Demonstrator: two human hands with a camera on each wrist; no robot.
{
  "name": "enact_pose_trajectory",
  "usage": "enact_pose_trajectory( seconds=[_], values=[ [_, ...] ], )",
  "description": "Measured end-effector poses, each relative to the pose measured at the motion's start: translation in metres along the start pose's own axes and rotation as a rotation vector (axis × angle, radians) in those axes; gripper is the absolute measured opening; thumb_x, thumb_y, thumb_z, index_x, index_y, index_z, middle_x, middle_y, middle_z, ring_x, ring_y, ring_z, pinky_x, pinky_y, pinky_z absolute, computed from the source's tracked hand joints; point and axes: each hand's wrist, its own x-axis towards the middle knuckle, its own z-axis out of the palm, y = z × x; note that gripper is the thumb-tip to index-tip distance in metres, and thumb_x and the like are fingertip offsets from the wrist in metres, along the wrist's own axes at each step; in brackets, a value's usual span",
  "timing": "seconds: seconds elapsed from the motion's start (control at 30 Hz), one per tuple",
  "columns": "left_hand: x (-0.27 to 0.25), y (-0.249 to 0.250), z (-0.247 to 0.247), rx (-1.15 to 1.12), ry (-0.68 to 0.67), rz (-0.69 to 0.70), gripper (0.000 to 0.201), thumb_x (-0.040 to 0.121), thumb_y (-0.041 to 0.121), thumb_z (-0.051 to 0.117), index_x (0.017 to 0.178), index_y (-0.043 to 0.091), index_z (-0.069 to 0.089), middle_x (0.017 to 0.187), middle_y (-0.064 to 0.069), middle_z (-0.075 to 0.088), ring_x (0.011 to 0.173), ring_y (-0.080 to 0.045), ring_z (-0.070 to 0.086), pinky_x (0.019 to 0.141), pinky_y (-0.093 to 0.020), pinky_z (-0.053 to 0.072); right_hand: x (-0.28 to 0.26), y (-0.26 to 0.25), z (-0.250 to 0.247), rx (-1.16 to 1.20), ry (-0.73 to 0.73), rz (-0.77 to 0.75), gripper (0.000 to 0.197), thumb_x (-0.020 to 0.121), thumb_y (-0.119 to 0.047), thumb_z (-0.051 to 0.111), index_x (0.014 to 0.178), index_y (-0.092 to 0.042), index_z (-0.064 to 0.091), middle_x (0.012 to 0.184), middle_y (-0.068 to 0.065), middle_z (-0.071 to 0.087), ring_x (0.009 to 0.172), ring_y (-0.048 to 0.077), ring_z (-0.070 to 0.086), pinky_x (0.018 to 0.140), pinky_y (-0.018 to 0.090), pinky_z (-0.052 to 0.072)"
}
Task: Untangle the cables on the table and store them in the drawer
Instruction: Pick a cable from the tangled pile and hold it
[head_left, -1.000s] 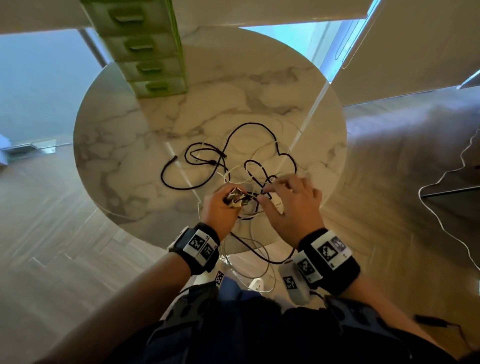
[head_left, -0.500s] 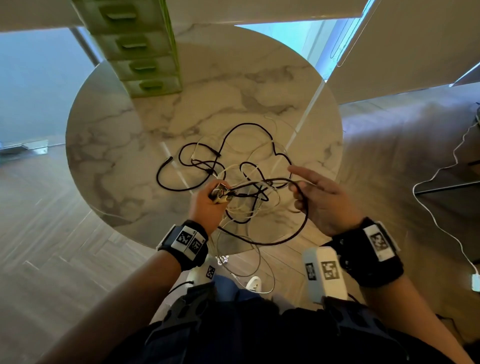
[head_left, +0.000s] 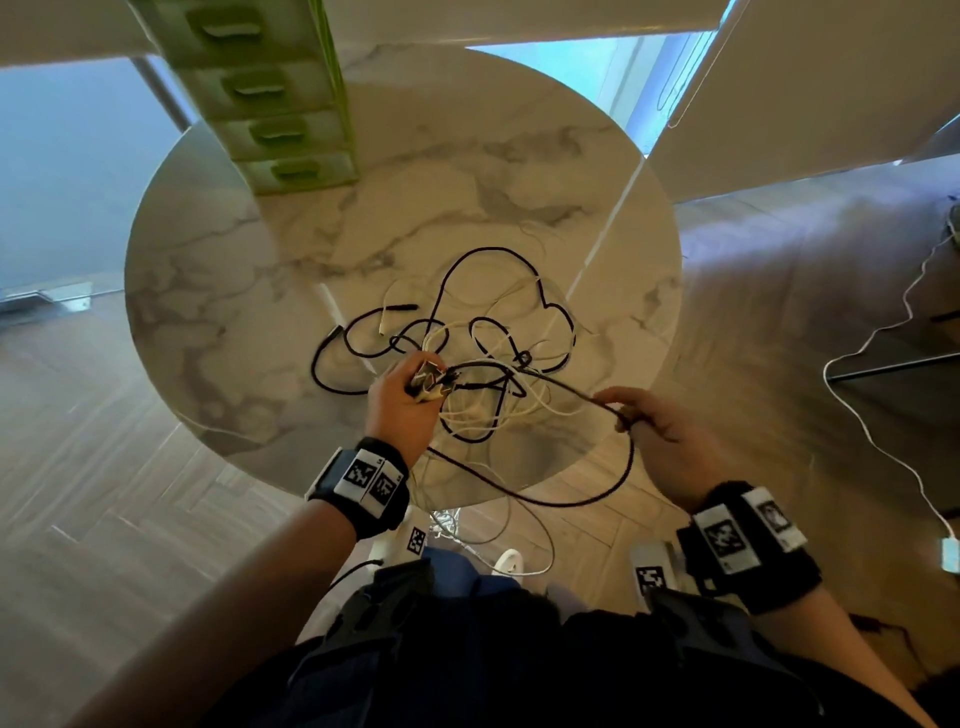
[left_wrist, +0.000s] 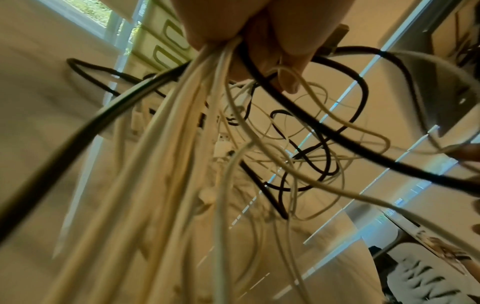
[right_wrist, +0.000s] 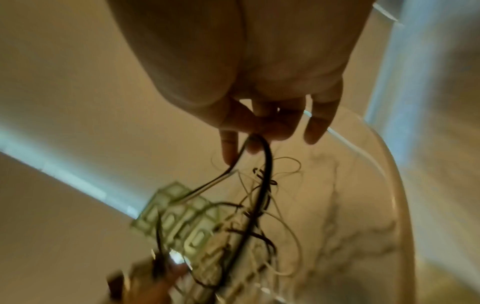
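Observation:
A tangle of black and white cables (head_left: 488, 364) lies on the near half of the round marble table (head_left: 218, 291). My left hand (head_left: 402, 402) grips a bunch of cable ends and plugs (head_left: 428, 379) above the table's near edge; in the left wrist view several white and black cables (left_wrist: 207, 115) hang out of its fist. My right hand (head_left: 660, 431) pinches a black cable (head_left: 571, 387) to the right of the tangle, drawn taut toward the left hand, its slack looping down past the table edge (head_left: 618, 478). The green drawer unit (head_left: 265, 98) stands at the table's far left, drawers closed.
A white charger and more cable (head_left: 511, 558) hang below the near table edge by my lap. A white cord (head_left: 883, 405) runs over the wooden floor at the right. The far part of the tabletop beyond the tangle is bare marble (head_left: 467, 166).
My right hand has pulled away to the right from the left hand, drawing a black cable out of the tangle. The left hand keeps its grip on the bunch.

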Motion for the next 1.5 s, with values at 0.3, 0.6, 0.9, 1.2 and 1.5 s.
enact_pose_trajectory(
  seconds=[0.3, 0.6, 0.9, 1.2, 1.5],
  values=[
    [-0.010, 0.007, 0.007, 0.127, -0.078, 0.165, 0.037, 0.070, -0.019, 0.055, 0.090, 0.011, 0.065, 0.087, -0.003, 0.060, 0.076, -0.016, 0.058, 0.064, -0.010, 0.044, 0.019, -0.038, 0.045, -0.391, -0.121, -0.193, 0.025, 0.096, -0.015, 0.045, 0.113, -0.010, 0.062, 0.112, 0.007, 0.063, 0.104, 0.022, 0.055, 0.081, 0.021, 0.034],
    [-0.012, -0.001, 0.008, 0.175, -0.120, 0.228, 0.035, 0.071, -0.011, 0.066, 0.096, 0.014, 0.068, 0.097, -0.005, 0.062, 0.086, -0.023, 0.063, 0.072, -0.027, 0.052, 0.017, -0.044, 0.045, -0.022, -0.232, -0.117, 0.023, 0.097, -0.019, 0.047, 0.091, -0.012, 0.068, 0.050, -0.014, 0.047, 0.046, -0.003, 0.043, 0.051, 0.011, 0.029],
    [-0.062, 0.032, 0.003, -0.103, -0.192, 0.361, 0.021, 0.074, 0.015, 0.075, 0.077, 0.005, 0.057, 0.071, 0.001, 0.056, 0.068, 0.005, 0.055, 0.067, -0.007, 0.043, 0.021, -0.015, 0.041, 0.153, 0.002, 0.117, 0.009, 0.075, -0.022, 0.075, 0.082, -0.022, 0.070, 0.072, 0.001, 0.057, 0.070, 0.011, 0.047, 0.066, 0.023, 0.037],
    [-0.032, 0.038, 0.056, -0.051, -0.509, -0.011, 0.022, 0.080, 0.014, 0.073, 0.089, 0.033, 0.067, 0.090, 0.008, 0.069, 0.087, -0.006, 0.065, 0.082, -0.025, 0.052, 0.012, -0.004, 0.036, 0.084, -0.078, 0.035, 0.020, 0.082, -0.013, 0.067, 0.089, -0.032, 0.067, 0.091, 0.006, 0.059, 0.086, 0.016, 0.054, 0.081, 0.026, 0.041],
    [-0.017, -0.020, 0.035, 0.106, -0.295, -0.172, 0.022, 0.073, 0.008, 0.079, 0.089, 0.021, 0.070, 0.089, -0.003, 0.070, 0.085, -0.016, 0.066, 0.083, -0.030, 0.054, 0.001, 0.003, -0.021, 0.559, 0.168, 0.048, 0.029, 0.084, 0.004, 0.058, 0.067, -0.016, 0.070, 0.061, -0.013, 0.068, 0.061, -0.007, 0.056, 0.059, 0.003, 0.039]
  ],
)
